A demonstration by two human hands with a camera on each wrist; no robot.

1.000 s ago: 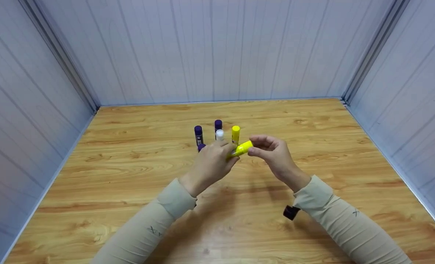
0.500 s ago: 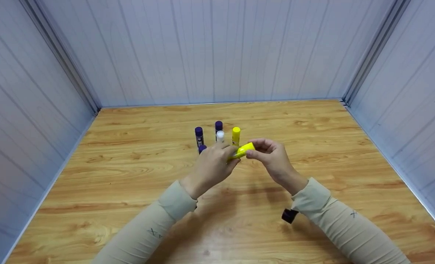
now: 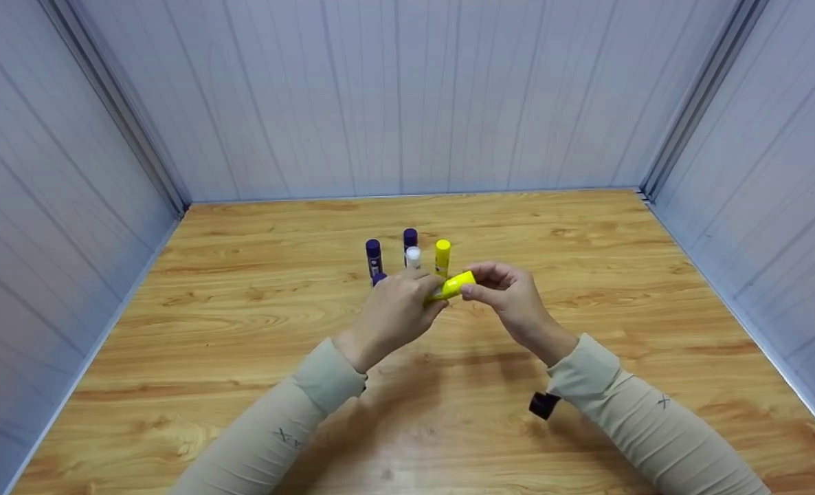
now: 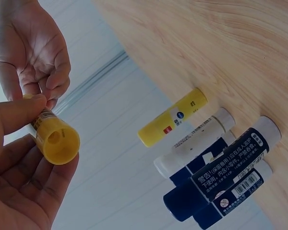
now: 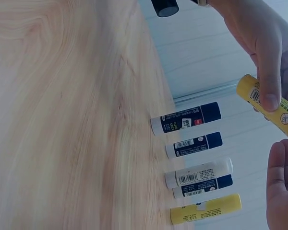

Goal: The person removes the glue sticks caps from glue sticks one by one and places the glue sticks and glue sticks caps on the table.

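My left hand (image 3: 395, 302) grips a yellow glue stick (image 3: 457, 284), holding it tilted above the table. In the left wrist view the stick's round, hollow-looking end (image 4: 61, 143) faces the camera, with the left thumb (image 4: 24, 112) laid along its side. My right hand (image 3: 514, 299) is at the other end, its thumb and fingertips pinching the tip. Just beyond the left hand, a second yellow glue stick (image 3: 442, 258), a white glue stick (image 3: 413, 258) and several dark blue glue sticks (image 5: 192, 117) stand upright. The left hand partly hides the nearest ones in the head view.
The wood-grain table (image 3: 242, 385) runs back to a pale panelled wall (image 3: 407, 96), with similar walls at left and right. A small black device (image 3: 543, 405) hangs beneath the right cuff.
The right fingertips have closed in on the yellow stick's end, and the stick has turned slightly between the hands. The standing glue sticks have stayed in place.
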